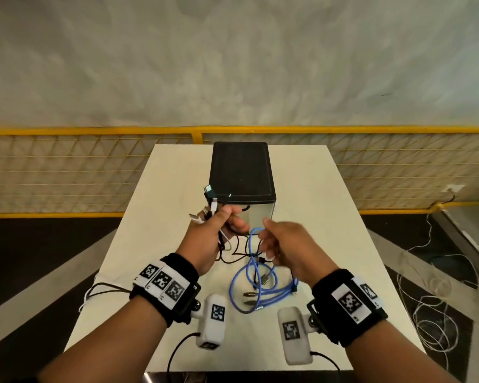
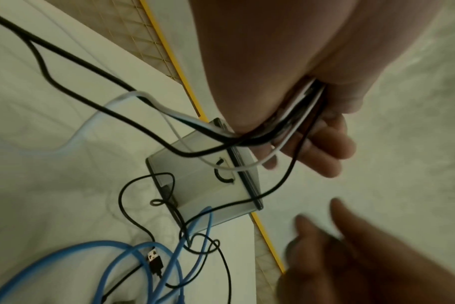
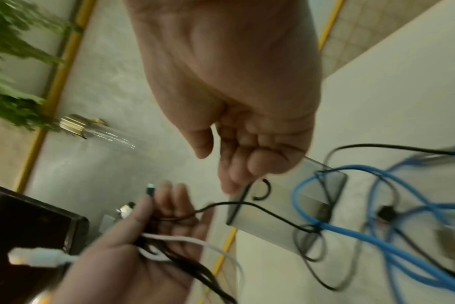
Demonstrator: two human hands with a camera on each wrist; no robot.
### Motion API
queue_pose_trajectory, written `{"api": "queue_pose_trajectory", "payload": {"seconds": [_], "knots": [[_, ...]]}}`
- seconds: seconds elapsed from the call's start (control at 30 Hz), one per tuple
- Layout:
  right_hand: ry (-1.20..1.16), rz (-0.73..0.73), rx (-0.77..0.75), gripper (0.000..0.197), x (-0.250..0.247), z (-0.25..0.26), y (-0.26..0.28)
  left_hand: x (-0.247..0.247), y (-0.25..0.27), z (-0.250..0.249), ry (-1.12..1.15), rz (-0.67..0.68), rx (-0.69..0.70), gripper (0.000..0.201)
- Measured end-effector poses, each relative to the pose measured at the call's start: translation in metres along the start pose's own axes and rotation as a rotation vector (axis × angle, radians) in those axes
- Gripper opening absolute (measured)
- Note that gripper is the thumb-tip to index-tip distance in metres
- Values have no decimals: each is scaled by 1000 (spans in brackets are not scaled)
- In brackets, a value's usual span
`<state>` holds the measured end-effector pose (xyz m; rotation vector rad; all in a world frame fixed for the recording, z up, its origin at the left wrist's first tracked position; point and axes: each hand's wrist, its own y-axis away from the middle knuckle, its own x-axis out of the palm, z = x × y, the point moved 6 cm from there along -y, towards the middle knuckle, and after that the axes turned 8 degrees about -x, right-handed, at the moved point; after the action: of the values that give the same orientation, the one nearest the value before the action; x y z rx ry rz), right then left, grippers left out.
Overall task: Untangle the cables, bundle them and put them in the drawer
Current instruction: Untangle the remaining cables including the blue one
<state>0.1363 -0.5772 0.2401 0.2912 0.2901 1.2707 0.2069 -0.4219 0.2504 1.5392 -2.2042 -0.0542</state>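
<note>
My left hand [image 1: 223, 221] is held above the white table [image 1: 329, 203] and grips a bunch of black and white cables [image 2: 281, 131]; their plug ends [image 1: 210, 199] stick up past the fingers. Loose black strands [image 1: 234, 255] hang from it to the table. A blue cable [image 1: 260, 288] lies in tangled loops in front of the drawer unit [image 1: 242, 170], with black cable and plugs mixed in. My right hand [image 1: 273, 240] hovers over the blue loops with loosely curled fingers and holds nothing that I can see. The drawer front [image 2: 203, 185] with its black handle is closed.
The drawer unit stands at the middle back of the table. Behind the table a yellow mesh fence [image 1: 94, 172] runs across. White cords [image 1: 432, 322] lie on the floor to the right. The wrist cameras' own black leads [image 1: 177, 352] trail off the table's near edge.
</note>
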Motion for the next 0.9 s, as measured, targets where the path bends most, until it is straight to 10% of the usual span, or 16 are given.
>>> {"api": "queue_pose_trajectory", "payload": {"seconds": [0.2, 0.57, 0.9], "knots": [[-405, 348, 317, 53, 53, -46, 4, 1, 14, 12, 52, 20, -80, 20], [-958, -160, 225, 31, -5, -30, -42, -105, 57, 35, -208, -159, -414, 34], [-674, 52, 223, 17, 53, -44, -19, -44, 32, 2, -344, -275, -64, 23]]}}
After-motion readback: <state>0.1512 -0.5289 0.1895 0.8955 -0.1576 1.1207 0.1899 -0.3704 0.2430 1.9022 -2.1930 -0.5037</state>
